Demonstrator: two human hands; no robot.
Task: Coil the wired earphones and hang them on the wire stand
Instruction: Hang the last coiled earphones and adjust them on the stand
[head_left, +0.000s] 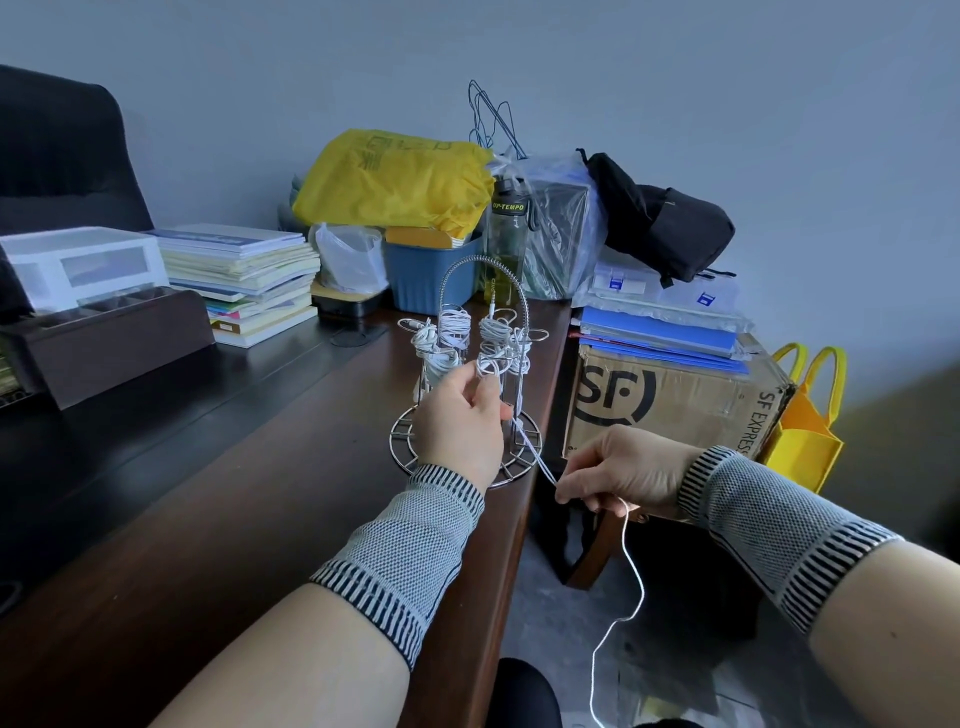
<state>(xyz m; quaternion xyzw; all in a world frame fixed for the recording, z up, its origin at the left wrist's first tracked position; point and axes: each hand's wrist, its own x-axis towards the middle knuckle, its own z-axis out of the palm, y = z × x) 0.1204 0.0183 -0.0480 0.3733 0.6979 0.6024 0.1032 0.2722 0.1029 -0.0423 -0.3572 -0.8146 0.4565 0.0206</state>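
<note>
A chrome wire stand (511, 291) with an arched handle and round base stands near the right edge of the dark desk (208, 467). Several coiled white earphone bundles (453, 325) hang on its hooks. My left hand (460, 421) is in front of the stand and pinches one end of a white earphone cable (540, 465) by the hooks. That cable runs tight down to my right hand (618, 475), which pinches it off the desk's edge. From there the loose remainder dangles toward the floor.
Behind the stand are a green water bottle (506, 239), a blue bin (431, 275), a yellow bag (395, 179) and stacked books (244, 275). A cardboard SF box (670, 405) with blue folders sits right of the desk, and a yellow tote (802, 426) beside it.
</note>
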